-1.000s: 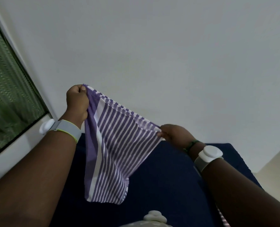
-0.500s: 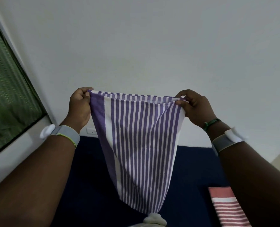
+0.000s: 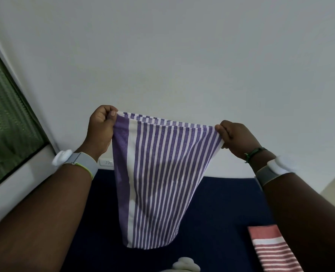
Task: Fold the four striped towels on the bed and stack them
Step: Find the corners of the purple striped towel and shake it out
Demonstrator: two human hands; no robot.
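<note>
We hold the purple-and-white striped cotton towel (image 3: 158,179) up in the air between our two hands, its top edge stretched from one to the other and the rest hanging down in front of the dark navy bed (image 3: 221,209) below. Our left hand (image 3: 102,128) is curled tight around the corner with the broad purple band, thumb pressed over the hem; our right hand (image 3: 235,136) pinches the opposite corner with its fingers folded in. The cloth looks already doubled, since a second checked edge shows just behind the top hem, and it narrows toward its lower end. Below our right forearm a red-and-white striped towel (image 3: 270,250) lies folded flat on the bed, so we judge the stack has at least been started there. The risk from here is in the layers: if either pinch catches only the front layer, the back one may slide and the fold will go crooked. The top edge also slopes down toward our right hand, and lowering it that way could lay the towel skewed. Dropping it carelessly beside the red one might ruffle that folded piece too.
</note>
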